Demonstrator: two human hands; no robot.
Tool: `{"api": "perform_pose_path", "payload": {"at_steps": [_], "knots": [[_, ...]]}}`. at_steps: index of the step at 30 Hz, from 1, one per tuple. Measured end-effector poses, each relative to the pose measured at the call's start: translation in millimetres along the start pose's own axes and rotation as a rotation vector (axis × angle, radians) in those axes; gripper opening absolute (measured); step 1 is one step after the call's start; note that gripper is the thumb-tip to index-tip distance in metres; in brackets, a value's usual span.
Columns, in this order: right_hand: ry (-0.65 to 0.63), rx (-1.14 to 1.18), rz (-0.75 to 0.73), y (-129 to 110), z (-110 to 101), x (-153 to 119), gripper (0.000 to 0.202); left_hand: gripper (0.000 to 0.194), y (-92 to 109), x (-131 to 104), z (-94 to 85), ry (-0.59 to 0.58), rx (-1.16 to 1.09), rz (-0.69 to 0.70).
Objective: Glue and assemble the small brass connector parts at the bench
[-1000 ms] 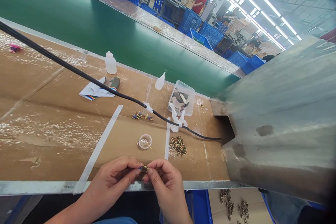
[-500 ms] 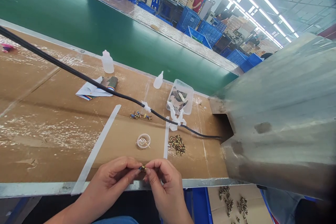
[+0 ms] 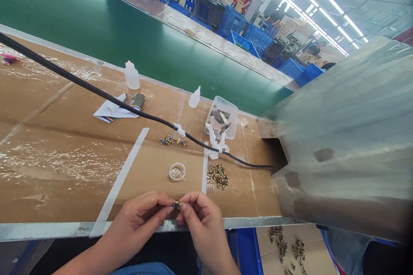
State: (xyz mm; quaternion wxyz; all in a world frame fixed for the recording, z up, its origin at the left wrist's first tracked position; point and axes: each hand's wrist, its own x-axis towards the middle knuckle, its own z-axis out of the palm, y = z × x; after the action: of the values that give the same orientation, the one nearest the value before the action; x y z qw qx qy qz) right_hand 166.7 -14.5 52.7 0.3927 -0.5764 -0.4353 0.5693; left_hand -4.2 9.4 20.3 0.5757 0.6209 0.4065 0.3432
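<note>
Near the front edge of the bench, my left hand (image 3: 140, 219) and my right hand (image 3: 204, 223) meet, each pinching one side of a small metal part (image 3: 176, 205). The part looks gold and dark with some blue; its exact kind is too small to tell, and my fingertips cover much of it. Just beyond my hands stands a small round clear cup (image 3: 176, 172) with a thin stick in it. To its right lies a pile of small gold and dark parts (image 3: 218, 176). Farther back are several similar parts with blue on them (image 3: 172, 140).
A black cable (image 3: 145, 115) crosses above the cardboard-covered bench. Two white squeeze bottles (image 3: 132, 76), a folded cloth (image 3: 124, 106) and a clear plastic box (image 3: 222, 118) stand behind it. A green conveyor belt (image 3: 142, 36) runs beyond. A metal housing (image 3: 335, 146) blocks the right. A person works far off.
The small part has turned slightly between my fingertips, which stay closed on it. My hands have barely moved. The distant person in red now holds a brown piece.
</note>
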Motion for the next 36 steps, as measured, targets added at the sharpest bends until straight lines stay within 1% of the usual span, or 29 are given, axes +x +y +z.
{"api": "perform_pose_path", "payload": {"at_steps": [2,8,17,23,30,32,36], "knots": [[-0.002,0.001,0.006,-0.6,-0.2,0.2,0.022,0.016,0.3,0.2,-0.4,-0.006,0.012,0.005],[0.003,-0.060,-0.040,1.5,-2.1,-0.1,0.017,0.017,2.2,0.3,-1.9,-0.045,0.023,-0.009],[0.016,-0.120,-0.095,1.1,-1.0,-2.3,0.018,0.018,1.3,-0.3,-4.3,-0.076,0.065,-0.009],[0.038,-0.341,-0.171,-4.9,-5.2,-5.1,0.014,0.018,-1.6,-1.9,-3.4,-0.066,0.133,0.040],[-0.019,-0.595,-0.276,-12.7,-9.9,-7.5,0.017,0.016,-2.8,-0.6,-0.2,-0.057,0.205,0.083],[-0.025,-0.602,-0.265,-12.7,-9.5,-7.0,0.017,0.016,-2.5,-1.6,0.0,-0.064,0.219,0.086],[-0.029,-0.466,-0.128,-10.7,-9.8,-4.6,0.015,0.018,-0.1,-3.4,0.2,-0.085,0.241,0.095]]}}
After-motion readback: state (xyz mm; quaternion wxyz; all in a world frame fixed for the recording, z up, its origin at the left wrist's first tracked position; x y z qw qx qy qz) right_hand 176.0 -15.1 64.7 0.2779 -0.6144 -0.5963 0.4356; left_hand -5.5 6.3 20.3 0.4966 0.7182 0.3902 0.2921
